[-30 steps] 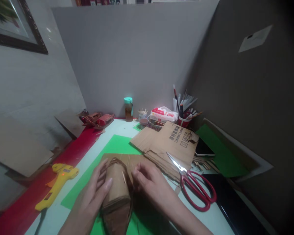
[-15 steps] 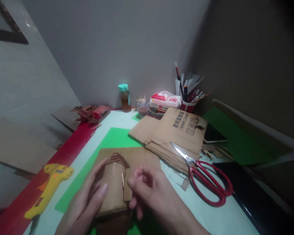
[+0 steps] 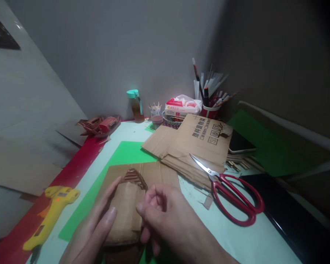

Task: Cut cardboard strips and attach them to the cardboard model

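Between my hands stands a small cardboard model [image 3: 124, 214], with a brown ribbed curved piece [image 3: 134, 178] at its top. My left hand [image 3: 95, 223] is closed around its left side, thumb on the front face. The thumb and curled fingers of my right hand [image 3: 161, 211] press a narrow cardboard strip [image 3: 137, 216] against the model's right side. Under the model lies a flat cardboard sheet [image 3: 165, 174] over a green sheet [image 3: 128, 151]. The lower part of the model is dark and partly cut off by the frame.
A yellow glue gun [image 3: 51, 216] lies left, red-handled scissors [image 3: 232, 194] right. Behind are stacked cardboard [image 3: 181, 143], a bottle [image 3: 136, 106], a tissue pack [image 3: 183, 105], a pen cup [image 3: 210, 110] and a red-brown model [image 3: 101, 126]. A black device [image 3: 286, 216] lies far right.
The strip has moved left against the model's side, and the gap with the pale stick in it no longer shows. My right hand has shifted slightly left with it. The view has tilted a little.
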Tool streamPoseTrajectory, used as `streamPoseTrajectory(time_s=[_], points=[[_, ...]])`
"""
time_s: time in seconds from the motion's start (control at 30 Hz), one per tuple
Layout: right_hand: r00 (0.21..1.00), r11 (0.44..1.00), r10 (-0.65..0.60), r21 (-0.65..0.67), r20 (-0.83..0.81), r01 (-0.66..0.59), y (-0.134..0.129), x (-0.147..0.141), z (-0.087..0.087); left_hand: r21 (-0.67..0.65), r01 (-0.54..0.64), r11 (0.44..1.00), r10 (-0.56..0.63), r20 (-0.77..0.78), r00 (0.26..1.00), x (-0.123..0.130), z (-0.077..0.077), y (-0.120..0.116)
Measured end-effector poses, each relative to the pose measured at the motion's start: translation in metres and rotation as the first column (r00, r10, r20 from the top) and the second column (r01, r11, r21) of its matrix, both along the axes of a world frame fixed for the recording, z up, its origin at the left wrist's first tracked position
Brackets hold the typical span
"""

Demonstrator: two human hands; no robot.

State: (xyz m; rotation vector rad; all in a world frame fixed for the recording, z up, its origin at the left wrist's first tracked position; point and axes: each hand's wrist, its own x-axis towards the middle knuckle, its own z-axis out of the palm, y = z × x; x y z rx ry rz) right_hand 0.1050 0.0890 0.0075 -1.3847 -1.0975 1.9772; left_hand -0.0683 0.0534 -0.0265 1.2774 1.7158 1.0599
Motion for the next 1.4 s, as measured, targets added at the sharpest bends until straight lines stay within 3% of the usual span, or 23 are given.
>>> streamPoseTrajectory(time_s=[0.37,0.57,1.07,1.2,1.3,1.33,1.4], points=[[0.999,1.000,0.007,0.019,-0.048,-0.006,0.001,0.001,-0.005,-0.062,-0.053,0.997,0.050,-0.059,0.997,0.006,0.003,0.000],[0.998,1.000,0.009,0.014,-0.065,-0.008,0.002,0.000,-0.004,0.006,-0.018,1.000,0.019,-0.124,0.992,0.007,0.001,0.000],[0.977,0.984,0.013,0.178,-0.213,0.026,0.001,0.006,-0.026,-0.084,0.007,0.996,-0.019,-0.152,0.988,0.010,0.008,0.004],[0.956,0.970,-0.021,0.227,-0.292,0.090,0.001,0.015,-0.025,0.038,-0.014,0.999,0.019,-0.119,0.993,0.016,0.007,0.003],[0.922,0.958,-0.064,0.234,-0.381,0.164,-0.008,0.020,-0.017,0.148,-0.102,0.984,0.107,-0.029,0.994,0.001,0.003,-0.002],[0.909,0.959,-0.066,0.227,-0.411,0.172,-0.013,0.021,-0.015,0.228,-0.134,0.964,0.150,-0.051,0.987,-0.008,0.000,-0.004],[0.889,0.968,-0.050,0.198,-0.455,0.156,-0.026,0.018,-0.014,0.513,-0.072,0.855,0.212,-0.220,0.952,-0.025,-0.009,-0.011]])
